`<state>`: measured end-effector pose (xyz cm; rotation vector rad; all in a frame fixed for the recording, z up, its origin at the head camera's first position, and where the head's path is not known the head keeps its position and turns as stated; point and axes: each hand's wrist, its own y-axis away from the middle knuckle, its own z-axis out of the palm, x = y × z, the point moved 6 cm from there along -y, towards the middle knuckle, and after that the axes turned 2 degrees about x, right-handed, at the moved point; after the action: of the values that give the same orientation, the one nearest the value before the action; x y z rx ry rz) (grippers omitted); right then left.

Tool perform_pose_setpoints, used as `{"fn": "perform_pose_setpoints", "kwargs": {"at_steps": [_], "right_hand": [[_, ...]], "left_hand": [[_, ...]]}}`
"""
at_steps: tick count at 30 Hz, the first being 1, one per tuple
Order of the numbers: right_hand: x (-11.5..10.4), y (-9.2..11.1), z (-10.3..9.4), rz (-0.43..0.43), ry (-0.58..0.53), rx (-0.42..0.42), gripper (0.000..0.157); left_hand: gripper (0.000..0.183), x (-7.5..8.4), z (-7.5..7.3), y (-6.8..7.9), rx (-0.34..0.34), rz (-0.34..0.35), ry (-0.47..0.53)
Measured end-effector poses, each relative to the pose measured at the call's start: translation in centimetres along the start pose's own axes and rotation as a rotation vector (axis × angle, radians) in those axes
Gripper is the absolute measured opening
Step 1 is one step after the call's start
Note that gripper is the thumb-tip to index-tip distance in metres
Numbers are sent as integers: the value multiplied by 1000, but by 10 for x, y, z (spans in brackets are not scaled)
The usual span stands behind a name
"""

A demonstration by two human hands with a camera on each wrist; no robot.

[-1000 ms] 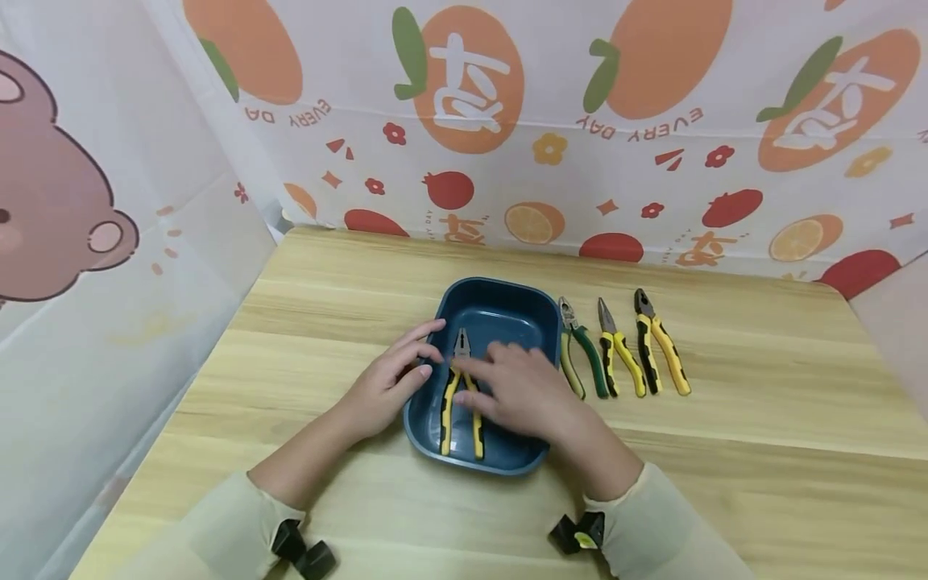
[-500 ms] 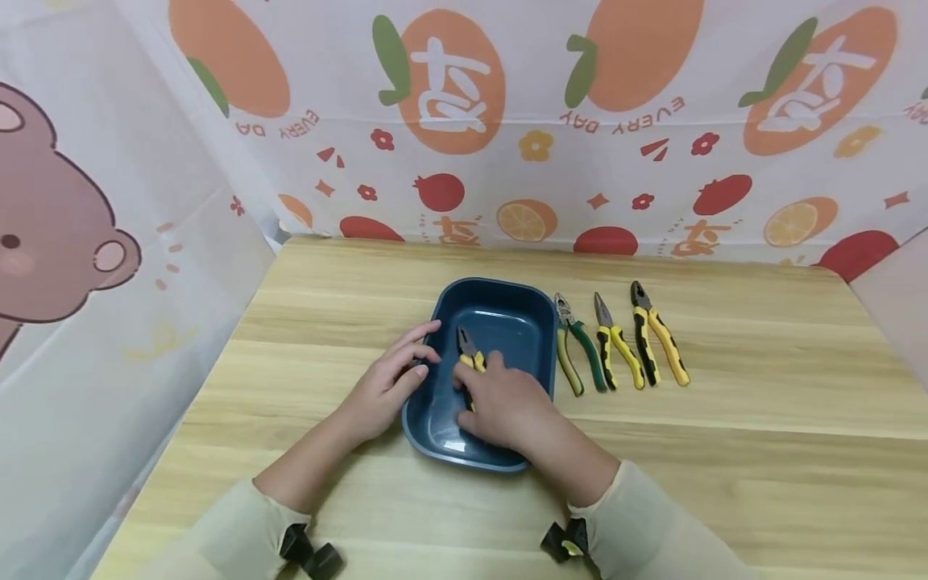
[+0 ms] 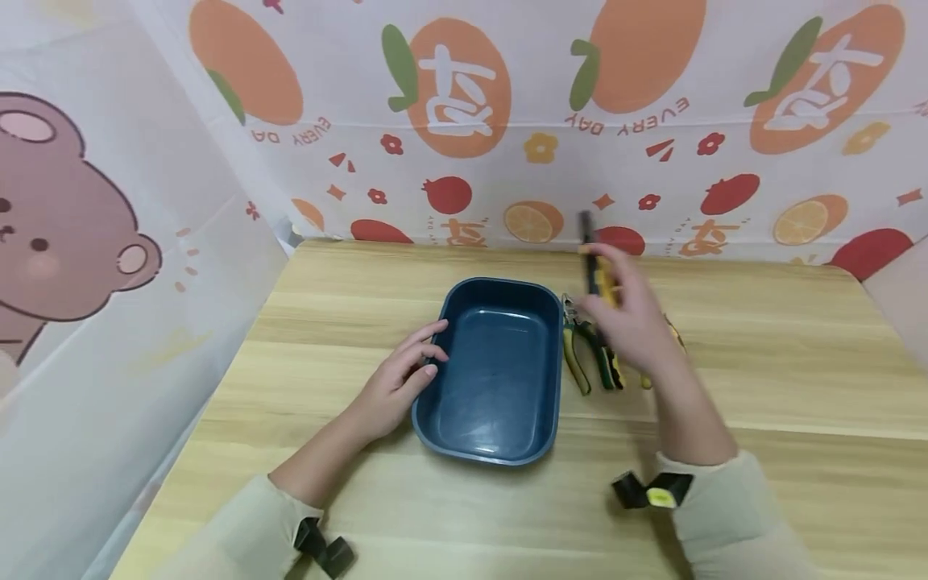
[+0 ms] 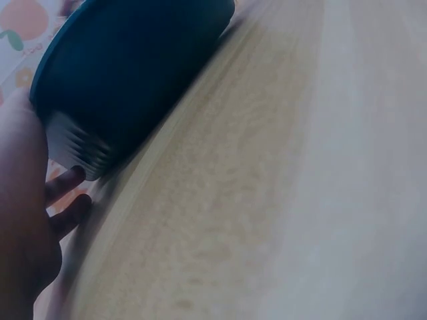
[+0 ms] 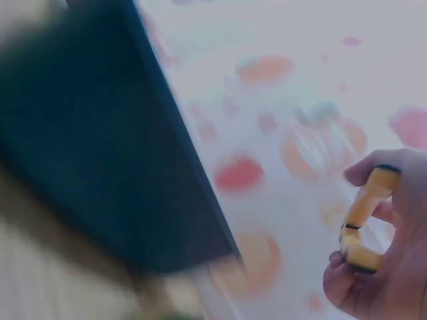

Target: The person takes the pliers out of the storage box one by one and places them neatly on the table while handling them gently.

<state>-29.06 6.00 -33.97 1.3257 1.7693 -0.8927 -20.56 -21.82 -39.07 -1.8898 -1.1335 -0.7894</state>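
Note:
My right hand (image 3: 629, 314) is raised to the right of the tray, gripping pliers (image 3: 590, 262) with yellow-and-black handles, their dark nose upward. The right wrist view shows the yellow handles (image 5: 363, 220) between my thumb and curled fingers. My left hand (image 3: 395, 387) rests at the left side of a dark blue rectangular tray (image 3: 500, 463), relaxed fingertips over its rim. In the left wrist view, two fingers (image 4: 70, 207) lie beside the tray's ribbed outer wall (image 4: 77, 143). Nothing lies inside the tray.
Pliers with green handles (image 3: 577, 366) lie just right of the tray. More yellow-and-black pliers (image 3: 674, 332) lie beyond, mostly hidden by my right hand. The wooden table (image 3: 326, 298) meets a fruit-patterned cloth (image 3: 319, 177) at the back.
My right hand took hold of the pliers lying in the tray, lifted them out and moved right, over the row of pliers. My left hand stayed at the tray's side.

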Motion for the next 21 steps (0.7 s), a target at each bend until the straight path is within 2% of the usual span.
{"fn": "perform_pose_setpoints", "kwargs": {"at_steps": [4, 8, 12, 14, 18, 21], "right_hand": [[60, 5, -61, 96, 202, 52, 60], [116, 9, -94, 185, 370, 32, 62], [154, 6, -103, 263, 465, -11, 65], [165, 4, -103, 269, 497, -26, 66], [178, 2, -104, 262, 533, -15, 65], [181, 5, -106, 267, 546, 6, 64]], "left_hand": [[18, 2, 7, -5, -26, -2, 8], [18, 3, 3, -4, -5, 2, -15], [18, 1, -1, -2, 37, -10, -23], [19, 0, -1, -3, 57, -29, -25], [21, -1, 4, -10, 76, -64, -18], [22, -2, 9, -19, 80, -65, -6]]}}
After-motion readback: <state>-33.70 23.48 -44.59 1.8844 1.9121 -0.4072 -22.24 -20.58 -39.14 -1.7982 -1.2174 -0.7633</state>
